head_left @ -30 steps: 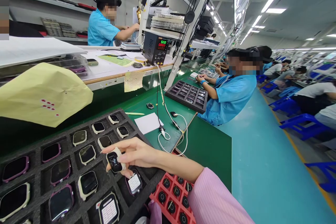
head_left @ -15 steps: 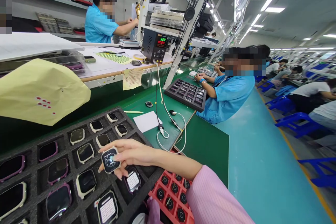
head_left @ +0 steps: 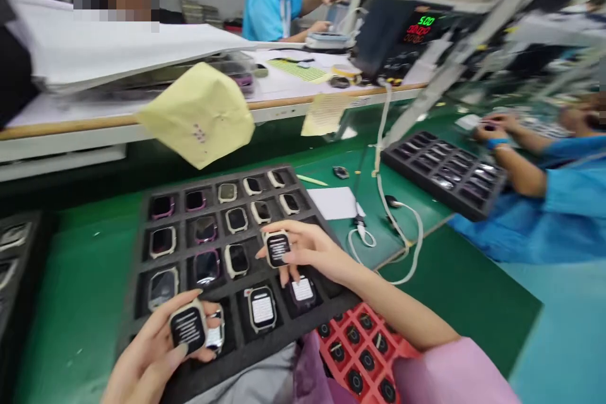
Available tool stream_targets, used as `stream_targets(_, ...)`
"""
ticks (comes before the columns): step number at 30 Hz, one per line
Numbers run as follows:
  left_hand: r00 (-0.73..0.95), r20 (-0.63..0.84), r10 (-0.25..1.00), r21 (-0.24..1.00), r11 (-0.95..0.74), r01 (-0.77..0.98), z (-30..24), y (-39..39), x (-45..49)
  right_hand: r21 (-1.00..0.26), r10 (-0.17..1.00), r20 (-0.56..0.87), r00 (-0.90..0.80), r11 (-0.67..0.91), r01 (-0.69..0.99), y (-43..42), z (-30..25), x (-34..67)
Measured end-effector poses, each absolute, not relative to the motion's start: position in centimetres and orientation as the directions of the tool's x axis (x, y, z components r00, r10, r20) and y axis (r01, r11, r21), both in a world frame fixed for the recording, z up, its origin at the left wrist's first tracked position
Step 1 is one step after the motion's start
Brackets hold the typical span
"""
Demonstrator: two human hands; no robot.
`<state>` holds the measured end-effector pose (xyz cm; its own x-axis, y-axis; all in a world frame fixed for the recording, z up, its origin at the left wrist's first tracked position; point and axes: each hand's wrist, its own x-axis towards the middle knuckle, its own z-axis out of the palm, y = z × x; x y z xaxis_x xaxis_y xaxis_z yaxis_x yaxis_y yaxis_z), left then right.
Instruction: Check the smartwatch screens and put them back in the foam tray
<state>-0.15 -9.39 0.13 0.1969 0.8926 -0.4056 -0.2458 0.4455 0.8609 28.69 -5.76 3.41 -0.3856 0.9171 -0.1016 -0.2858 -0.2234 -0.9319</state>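
Observation:
A black foam tray [head_left: 142, 246] on the green bench holds several square smartwatch bodies in cream and purple cases. My right hand [head_left: 310, 252] reaches over the tray's right side and pinches a cream watch body [head_left: 277, 247] with a lit screen. My left hand [head_left: 151, 353] comes in at the bottom left and grips another watch body [head_left: 188, 328] showing lines of text, above the tray's front row. Two watches with white lit screens [head_left: 262, 308] sit in the front cells between my hands.
A red tray [head_left: 360, 353] of small round parts lies under my right forearm. A white cable [head_left: 402, 233] and white paper [head_left: 336, 202] lie right of the foam tray. A second black tray [head_left: 445, 170] sits before a co-worker in blue. A yellow paper [head_left: 201, 113] hangs from the raised shelf.
The view swung left and down. My left hand came into view holding a watch body. My right hand still holds its watch over the tray, whose screen now shows text.

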Motion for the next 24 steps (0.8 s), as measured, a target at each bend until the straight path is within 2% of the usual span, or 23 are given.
stream_targets(3,0.174,-0.389,0.905,0.865,0.424,-0.270,1.2,-9.2,0.7,-0.941,0.918,-0.117,-0.379,-0.224,-0.253,-5.5,3.7,28.7)
stream_targets(8,0.242,-0.350,0.905,0.873,0.409,-0.267,1.4,-9.3,0.5,-0.957,0.933,-0.142,-0.330,-0.214,-0.194,-5.5,4.3,28.3)
stream_targets(14,0.301,-0.298,0.906,0.874,0.386,-0.295,1.3,-9.3,0.3,-0.986,0.954,-0.158,-0.254,-0.165,-0.006,-5.6,4.5,28.0)
stream_targets(21,0.368,-0.260,0.893,0.864,0.385,-0.324,1.1,-8.8,-0.1,-0.992,0.920,-0.125,-0.370,-0.110,0.062,-6.0,4.4,27.8)
stream_targets(24,0.412,-0.208,0.887,0.863,0.364,-0.350,0.9,-8.6,-0.3,-0.978,0.919,-0.146,-0.366,-0.079,0.192,-6.3,4.6,28.3)
